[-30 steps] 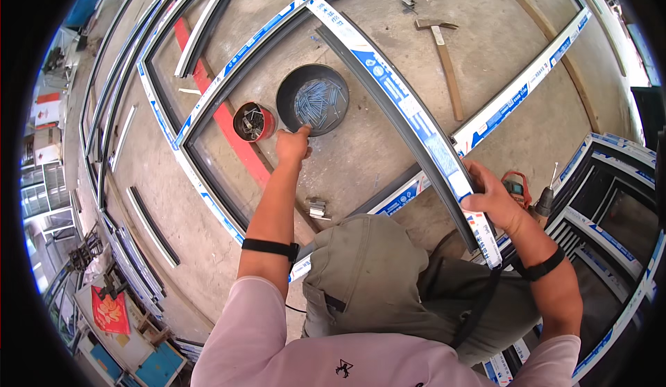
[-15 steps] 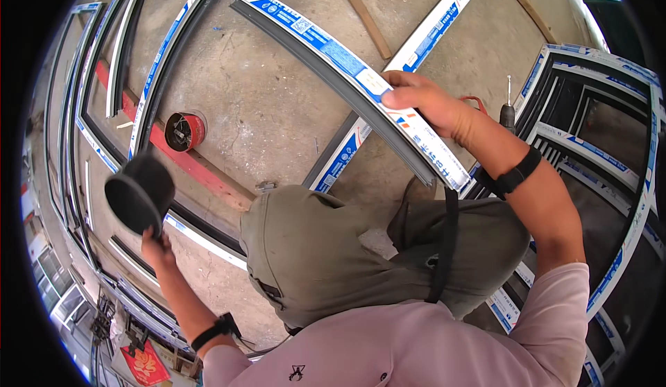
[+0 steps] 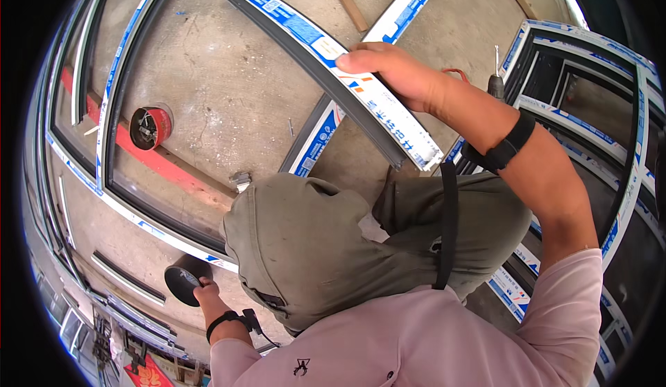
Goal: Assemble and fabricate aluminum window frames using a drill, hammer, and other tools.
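My right hand (image 3: pixel 399 75) is closed around a window-frame profile (image 3: pixel 298 33), dark grey along its side and wrapped in blue-and-white printed film. The profile slants from the top middle down to above my right knee; its near end is free. Low at the left, beside my thigh, my left hand (image 3: pixel 207 293) grips a black rubber mallet (image 3: pixel 186 281) with its round face showing. The mallet's handle is mostly hidden by the fingers. A large film-covered frame (image 3: pixel 132 215) lies on the left, passing just beyond the mallet.
A red bucket (image 3: pixel 161 125) of small parts sits by a red-painted timber (image 3: pixel 177 172). Another profile (image 3: pixel 406 9) crosses under the held one. At right, a drill (image 3: pixel 496 85) stands near stacked window frames (image 3: pixel 631 172). A wooden stick (image 3: pixel 347 2) lies far ahead.
My left hand has lowered the mallet from over the frame's corner to beside my thigh. The held profile's far end has come away from the left frame's upper end.
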A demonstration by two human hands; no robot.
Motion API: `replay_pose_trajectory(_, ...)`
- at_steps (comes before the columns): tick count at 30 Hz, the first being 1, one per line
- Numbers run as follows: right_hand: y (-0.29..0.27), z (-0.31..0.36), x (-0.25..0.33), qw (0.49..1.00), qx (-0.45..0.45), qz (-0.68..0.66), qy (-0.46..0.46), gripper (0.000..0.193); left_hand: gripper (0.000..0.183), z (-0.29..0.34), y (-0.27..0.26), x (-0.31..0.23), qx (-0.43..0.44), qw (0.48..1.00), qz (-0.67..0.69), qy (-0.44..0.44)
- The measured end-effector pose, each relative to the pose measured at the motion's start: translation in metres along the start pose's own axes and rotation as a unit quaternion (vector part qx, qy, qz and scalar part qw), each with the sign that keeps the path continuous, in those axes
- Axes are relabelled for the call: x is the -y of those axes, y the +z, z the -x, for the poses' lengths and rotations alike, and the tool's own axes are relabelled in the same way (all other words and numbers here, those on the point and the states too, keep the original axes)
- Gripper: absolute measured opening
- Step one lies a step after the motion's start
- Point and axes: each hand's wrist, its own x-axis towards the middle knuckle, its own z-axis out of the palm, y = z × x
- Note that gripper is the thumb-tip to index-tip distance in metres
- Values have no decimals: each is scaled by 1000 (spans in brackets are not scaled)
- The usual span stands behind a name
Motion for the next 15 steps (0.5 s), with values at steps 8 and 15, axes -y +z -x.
replay_pose_trajectory(8,14,-13,4,998,49,9,34,52,41,102,37,26,-56,946,-238,212)
replay_pose_trajectory(15,42,-26,20,997,77,-28,12,40,47,302,214,-9,252,714,-310,574)
